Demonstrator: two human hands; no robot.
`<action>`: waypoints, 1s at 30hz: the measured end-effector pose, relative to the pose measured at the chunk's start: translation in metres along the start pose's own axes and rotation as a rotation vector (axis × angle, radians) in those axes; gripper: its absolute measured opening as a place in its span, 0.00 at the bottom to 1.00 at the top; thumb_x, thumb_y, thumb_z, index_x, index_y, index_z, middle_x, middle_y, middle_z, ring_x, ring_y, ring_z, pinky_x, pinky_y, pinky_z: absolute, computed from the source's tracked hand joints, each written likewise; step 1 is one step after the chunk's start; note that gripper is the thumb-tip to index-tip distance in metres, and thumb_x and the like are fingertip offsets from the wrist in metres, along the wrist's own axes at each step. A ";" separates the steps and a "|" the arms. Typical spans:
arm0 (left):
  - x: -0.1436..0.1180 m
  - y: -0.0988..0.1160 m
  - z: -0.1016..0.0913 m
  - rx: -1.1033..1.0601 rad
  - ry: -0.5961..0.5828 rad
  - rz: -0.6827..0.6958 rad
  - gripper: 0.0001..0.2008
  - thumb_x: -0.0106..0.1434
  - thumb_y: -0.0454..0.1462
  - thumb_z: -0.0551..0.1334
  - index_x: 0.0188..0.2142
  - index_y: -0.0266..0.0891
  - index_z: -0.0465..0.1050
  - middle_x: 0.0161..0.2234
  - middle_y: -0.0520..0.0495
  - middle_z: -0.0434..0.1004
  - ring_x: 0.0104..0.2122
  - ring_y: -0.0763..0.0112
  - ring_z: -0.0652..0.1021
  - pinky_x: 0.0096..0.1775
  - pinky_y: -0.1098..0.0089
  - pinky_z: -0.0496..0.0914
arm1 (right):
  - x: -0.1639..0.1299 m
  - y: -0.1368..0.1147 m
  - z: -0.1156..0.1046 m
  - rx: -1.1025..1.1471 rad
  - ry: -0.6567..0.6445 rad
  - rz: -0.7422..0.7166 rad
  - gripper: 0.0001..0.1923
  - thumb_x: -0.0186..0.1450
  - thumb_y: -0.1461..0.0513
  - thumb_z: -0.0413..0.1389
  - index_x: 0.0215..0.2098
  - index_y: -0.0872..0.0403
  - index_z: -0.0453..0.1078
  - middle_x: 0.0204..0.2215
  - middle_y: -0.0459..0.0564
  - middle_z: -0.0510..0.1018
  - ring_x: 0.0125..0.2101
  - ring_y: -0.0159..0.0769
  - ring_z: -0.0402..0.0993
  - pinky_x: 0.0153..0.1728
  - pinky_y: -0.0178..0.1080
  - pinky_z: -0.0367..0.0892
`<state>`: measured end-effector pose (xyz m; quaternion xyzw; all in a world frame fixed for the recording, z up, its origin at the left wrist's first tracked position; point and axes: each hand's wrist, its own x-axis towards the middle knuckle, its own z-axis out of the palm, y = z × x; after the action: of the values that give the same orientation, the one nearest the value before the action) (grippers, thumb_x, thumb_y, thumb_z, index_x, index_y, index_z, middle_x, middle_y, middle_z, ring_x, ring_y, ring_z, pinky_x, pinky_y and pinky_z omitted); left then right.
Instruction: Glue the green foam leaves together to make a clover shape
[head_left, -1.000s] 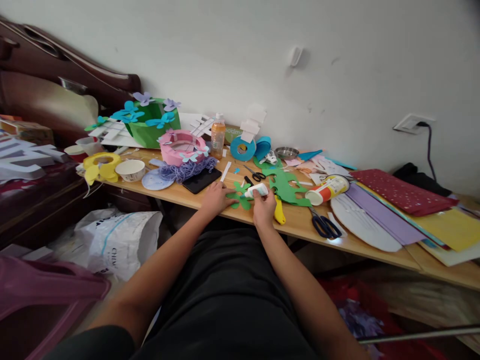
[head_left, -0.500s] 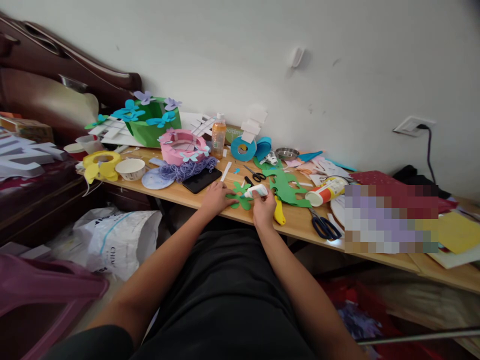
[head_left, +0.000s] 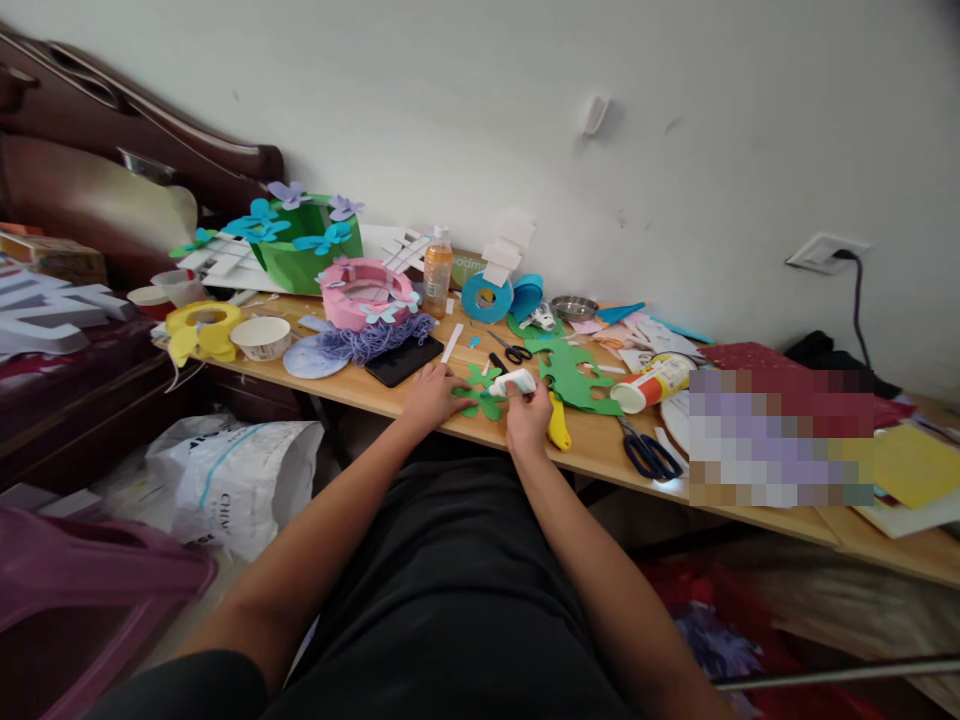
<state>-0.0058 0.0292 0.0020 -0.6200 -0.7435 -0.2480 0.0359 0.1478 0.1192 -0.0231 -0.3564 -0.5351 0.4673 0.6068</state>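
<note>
The left hand (head_left: 431, 395) lies flat, pinning the green paper cutout (head_left: 480, 392) on the surface (head_left: 600, 445); thin, floppy, easily torn; the right hand (head_left: 529, 418) has its grip closed around the small, light glue tube (head_left: 514, 383), best held mid-body.

I see very little I can read here. On the white plastic bag (head_left: 240, 485) at lower left of the frame, dark capitals spell "CHI", the rest lost in a fold. Behind the orange bottle (head_left: 436, 272), a green card (head_left: 466, 266) against the wall shows pale letters, "oodm" or close. The lying glue can (head_left: 654, 381) carries print too small for me to read.
</note>
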 end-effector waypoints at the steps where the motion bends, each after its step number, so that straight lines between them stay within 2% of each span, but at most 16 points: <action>1: 0.000 0.000 0.000 0.000 -0.001 -0.001 0.19 0.63 0.54 0.64 0.46 0.48 0.82 0.43 0.44 0.73 0.47 0.56 0.70 0.49 0.60 0.65 | 0.000 0.000 0.000 -0.003 0.002 0.000 0.23 0.55 0.50 0.64 0.42 0.56 0.70 0.36 0.52 0.79 0.36 0.41 0.75 0.41 0.43 0.72; 13: -0.001 0.002 -0.001 -0.004 0.001 -0.006 0.18 0.64 0.53 0.64 0.45 0.48 0.82 0.43 0.44 0.73 0.47 0.56 0.70 0.48 0.60 0.65 | 0.000 0.001 -0.002 -0.043 0.004 -0.019 0.23 0.56 0.49 0.63 0.42 0.57 0.70 0.37 0.53 0.78 0.36 0.42 0.75 0.41 0.43 0.70; 19: -0.001 0.002 -0.002 0.010 -0.007 0.001 0.13 0.68 0.47 0.62 0.45 0.49 0.83 0.42 0.44 0.73 0.45 0.57 0.70 0.48 0.60 0.65 | -0.001 -0.002 -0.003 -0.060 0.008 -0.013 0.23 0.56 0.49 0.62 0.42 0.56 0.70 0.35 0.51 0.78 0.34 0.41 0.74 0.41 0.43 0.70; 30: 0.000 0.000 0.002 0.006 0.008 0.001 0.12 0.66 0.46 0.64 0.45 0.49 0.83 0.42 0.44 0.73 0.46 0.57 0.70 0.47 0.60 0.65 | -0.002 -0.001 -0.003 -0.055 -0.010 -0.017 0.22 0.57 0.50 0.62 0.42 0.57 0.70 0.35 0.51 0.78 0.34 0.40 0.74 0.40 0.42 0.70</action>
<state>-0.0054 0.0294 0.0004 -0.6195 -0.7437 -0.2479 0.0409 0.1508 0.1176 -0.0231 -0.3658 -0.5539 0.4491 0.5980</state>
